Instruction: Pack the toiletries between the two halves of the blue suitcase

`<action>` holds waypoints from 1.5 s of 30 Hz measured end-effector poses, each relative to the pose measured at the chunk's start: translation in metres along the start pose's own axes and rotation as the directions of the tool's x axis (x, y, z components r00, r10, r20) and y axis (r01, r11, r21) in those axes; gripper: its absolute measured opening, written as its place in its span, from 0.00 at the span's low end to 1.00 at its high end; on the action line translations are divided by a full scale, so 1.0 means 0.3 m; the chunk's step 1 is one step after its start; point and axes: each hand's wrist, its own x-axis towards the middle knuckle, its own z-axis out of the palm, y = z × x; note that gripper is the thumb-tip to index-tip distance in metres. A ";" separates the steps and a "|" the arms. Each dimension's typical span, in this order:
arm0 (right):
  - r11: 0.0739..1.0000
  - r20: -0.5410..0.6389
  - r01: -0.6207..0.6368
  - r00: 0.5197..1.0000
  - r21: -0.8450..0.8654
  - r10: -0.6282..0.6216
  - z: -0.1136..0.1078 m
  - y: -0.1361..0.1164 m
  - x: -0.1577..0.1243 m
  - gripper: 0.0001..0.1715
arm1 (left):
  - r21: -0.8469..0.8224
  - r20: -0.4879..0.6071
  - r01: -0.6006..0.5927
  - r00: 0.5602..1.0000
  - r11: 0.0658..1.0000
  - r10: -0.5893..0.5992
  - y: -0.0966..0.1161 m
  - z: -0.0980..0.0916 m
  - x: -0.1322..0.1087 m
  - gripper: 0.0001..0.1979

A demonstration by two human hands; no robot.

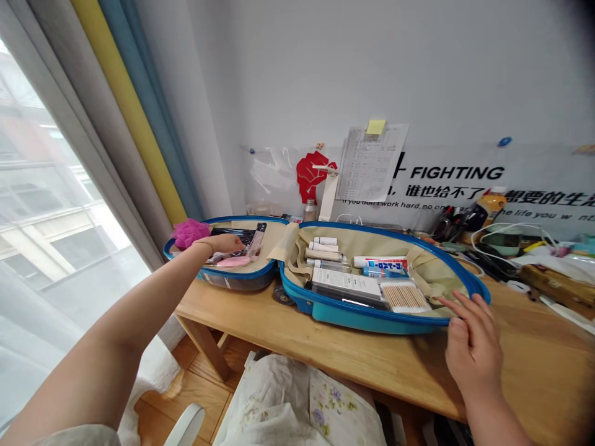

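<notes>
A blue hard-shell suitcase (367,322) lies spread on the wooden table, both halves facing up. My left hand (227,243) reaches into its left half, fingers bent together among small items; the fingertips are partly hidden, and what they hold cannot be made out. Close by are a clear package (256,240), a pink item (233,262) and a purple bath puff (190,233). My right hand (476,341) rests on the right half's rim, fingers spread and holding nothing. That half contains a toothpaste box (381,262), a blue tube (383,272), cotton swabs (405,296), a white box (346,282) and several white tubes (323,247).
On the table's right side are a bottle with orange contents (490,207), a brown case (558,285) and cables. A white lamp (329,195) stands behind the suitcase against the wall. Curtains (134,105) and a window are at left; a white chair arm (186,424) is below.
</notes>
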 end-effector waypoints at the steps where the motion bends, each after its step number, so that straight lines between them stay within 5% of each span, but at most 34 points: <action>1: 1.000 -0.006 0.009 1.000 0.001 -0.009 0.001 0.002 -0.001 0.17 | 0.006 0.002 0.019 1.000 1.000 -0.019 0.011 0.004 0.016 0.19; 7: 0.999 -0.029 0.053 0.998 0.004 -0.053 0.003 0.013 -0.003 0.17 | -0.003 0.008 0.092 0.996 0.996 -0.092 0.064 0.023 0.095 0.25; 16: 1.000 -0.013 0.024 1.000 -0.006 -0.024 0.003 0.015 -0.008 0.19 | -0.084 0.038 0.131 0.991 0.988 -0.129 0.075 0.029 0.098 0.36; 32: 0.999 -0.031 0.042 0.999 0.014 -0.041 0.003 0.009 -0.010 0.19 | -0.171 0.124 0.106 0.989 0.980 -0.085 0.170 0.043 0.056 0.23; 40: 0.999 -0.019 0.038 0.999 0.016 -0.038 0.006 0.021 -0.014 0.19 | -0.053 0.035 0.042 0.999 0.998 -0.040 0.219 0.050 0.025 0.18; 45: 0.999 -0.003 0.018 1.000 0.042 -0.018 0.005 0.018 -0.014 0.19 | -0.069 -0.130 -0.069 0.990 0.995 0.059 0.287 -0.046 -0.018 0.19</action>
